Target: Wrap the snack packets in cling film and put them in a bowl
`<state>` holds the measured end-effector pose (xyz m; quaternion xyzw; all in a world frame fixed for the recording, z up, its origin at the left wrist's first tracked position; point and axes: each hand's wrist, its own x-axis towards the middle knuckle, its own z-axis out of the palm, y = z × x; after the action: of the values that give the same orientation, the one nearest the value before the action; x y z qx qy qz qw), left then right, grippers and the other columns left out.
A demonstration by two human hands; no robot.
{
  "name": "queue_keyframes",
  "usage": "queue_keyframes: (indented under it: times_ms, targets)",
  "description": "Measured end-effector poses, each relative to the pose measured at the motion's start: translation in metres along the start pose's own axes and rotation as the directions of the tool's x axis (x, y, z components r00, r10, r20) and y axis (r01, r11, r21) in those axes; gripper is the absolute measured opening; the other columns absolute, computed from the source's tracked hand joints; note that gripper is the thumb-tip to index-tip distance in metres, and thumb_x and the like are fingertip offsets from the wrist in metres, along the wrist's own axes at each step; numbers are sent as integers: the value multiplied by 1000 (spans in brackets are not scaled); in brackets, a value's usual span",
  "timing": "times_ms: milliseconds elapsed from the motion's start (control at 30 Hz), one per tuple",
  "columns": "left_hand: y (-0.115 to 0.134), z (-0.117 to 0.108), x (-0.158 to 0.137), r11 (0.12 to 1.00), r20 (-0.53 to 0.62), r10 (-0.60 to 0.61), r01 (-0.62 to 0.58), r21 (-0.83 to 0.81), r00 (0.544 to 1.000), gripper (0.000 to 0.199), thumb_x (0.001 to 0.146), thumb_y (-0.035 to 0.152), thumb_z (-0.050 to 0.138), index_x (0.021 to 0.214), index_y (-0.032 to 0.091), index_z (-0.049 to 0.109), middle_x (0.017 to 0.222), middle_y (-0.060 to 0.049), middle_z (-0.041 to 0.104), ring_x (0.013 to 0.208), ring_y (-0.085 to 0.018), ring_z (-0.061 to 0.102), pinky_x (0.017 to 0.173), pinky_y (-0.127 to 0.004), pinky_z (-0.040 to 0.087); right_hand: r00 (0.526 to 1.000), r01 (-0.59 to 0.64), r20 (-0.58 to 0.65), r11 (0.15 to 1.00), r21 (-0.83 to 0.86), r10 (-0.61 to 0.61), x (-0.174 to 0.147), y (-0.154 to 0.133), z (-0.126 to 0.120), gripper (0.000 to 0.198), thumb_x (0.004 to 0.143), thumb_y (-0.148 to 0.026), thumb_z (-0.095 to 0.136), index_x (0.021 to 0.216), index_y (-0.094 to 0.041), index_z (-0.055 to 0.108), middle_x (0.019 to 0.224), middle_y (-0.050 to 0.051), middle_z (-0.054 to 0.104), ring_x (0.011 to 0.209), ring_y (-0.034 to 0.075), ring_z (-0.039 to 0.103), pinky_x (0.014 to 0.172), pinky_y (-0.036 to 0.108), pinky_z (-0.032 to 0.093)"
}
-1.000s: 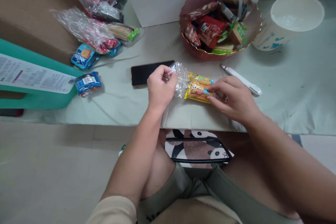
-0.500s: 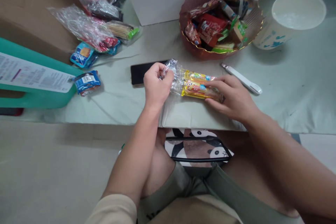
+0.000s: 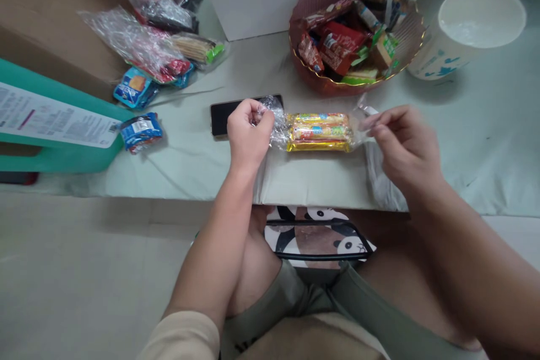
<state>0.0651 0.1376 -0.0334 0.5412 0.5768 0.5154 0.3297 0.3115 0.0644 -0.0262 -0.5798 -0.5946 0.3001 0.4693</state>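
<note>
Yellow-wrapped snack sticks (image 3: 319, 133) lie side by side in a clear plastic bag (image 3: 278, 126) above the table's front part. My left hand (image 3: 250, 130) is closed on the bag's crumpled left end. At the other side, my right hand (image 3: 407, 149) pinches the bag's right end between thumb and fingers. The bag is stretched between both hands, with the sticks in the middle. Partly behind my left hand lies a dark phone (image 3: 220, 118). The white cutter seen earlier is mostly hidden by my right hand.
A pink ribbed bowl (image 3: 312, 76) of wrapped snacks stands behind, beside a white paper cup (image 3: 458, 50). Packaged snacks (image 3: 135, 87), a small blue packet (image 3: 141, 132) and a green container (image 3: 84, 154) are at left. Translucent film (image 3: 382, 180) lies at the table's front edge.
My right hand has left the top of the snack sticks, moved right and gripped the bag's right end. The sticks now lie straighter. My left hand has shifted slightly left, still gripping.
</note>
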Motion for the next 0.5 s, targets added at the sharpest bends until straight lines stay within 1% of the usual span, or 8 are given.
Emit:
queue_keyframes:
  times_ms: [67,100,200,300,333,400,433,500]
  targets:
    - [0,-1,1,1000,-5,-19,19,-9,1000,22,74,7,64,66,22,52,60,5,43,57,-12,39,57,-29,33,987,-97,-118,992,77,106,4,6,-3,16,89,-30,59,96,-29,45,81,1,62,74,20,62,69,36,50]
    - [-1,-1,1,999,-7,-34,33,-13,999,22,75,7,63,66,22,51,60,5,42,56,-11,38,56,-28,32,975,-142,-164,988,56,150,6,9,-6,21,85,-25,61,100,-29,46,80,0,60,68,18,60,63,34,47]
    - [0,-2,0,998,-27,-68,68,13,997,21,75,7,60,65,22,48,59,5,39,53,-10,34,52,-27,29,945,-268,-238,950,-159,227,9,14,-16,37,78,-16,59,111,-28,51,88,1,61,59,15,55,56,33,42]
    - [1,-4,-1,991,-47,-63,68,113,997,22,74,7,59,65,22,45,60,5,40,55,-10,37,53,-27,31,939,-319,-253,859,-400,231,9,14,-26,47,73,-13,57,117,-28,55,92,2,62,60,15,54,65,37,47]
    - [1,-5,-2,988,-56,-41,49,150,998,21,74,7,59,67,22,45,62,4,43,56,-10,40,56,-27,35,942,-314,-265,826,-468,208,8,14,-28,49,71,-12,56,118,-27,56,93,3,63,61,16,54,69,39,48]
    - [2,-6,-3,974,-55,49,-35,225,997,17,75,8,60,76,23,51,72,2,54,66,-12,51,65,-27,44,952,-253,-291,787,-562,98,5,11,-29,51,69,-13,54,119,-25,57,98,6,63,66,18,55,75,43,50]
    - [2,-7,-4,959,-32,109,-97,268,994,17,75,9,61,81,23,55,81,0,60,74,-14,57,73,-29,48,960,-182,-280,786,-590,12,4,9,-27,51,69,-14,54,119,-25,58,102,9,63,72,21,58,77,44,51]
    - [2,-7,-6,905,57,215,-220,364,975,21,75,14,66,93,23,61,103,-5,66,99,-21,62,92,-35,51,961,27,-199,786,-617,-189,3,4,-21,45,73,-20,55,118,-22,60,111,14,64,91,28,64,84,47,53]
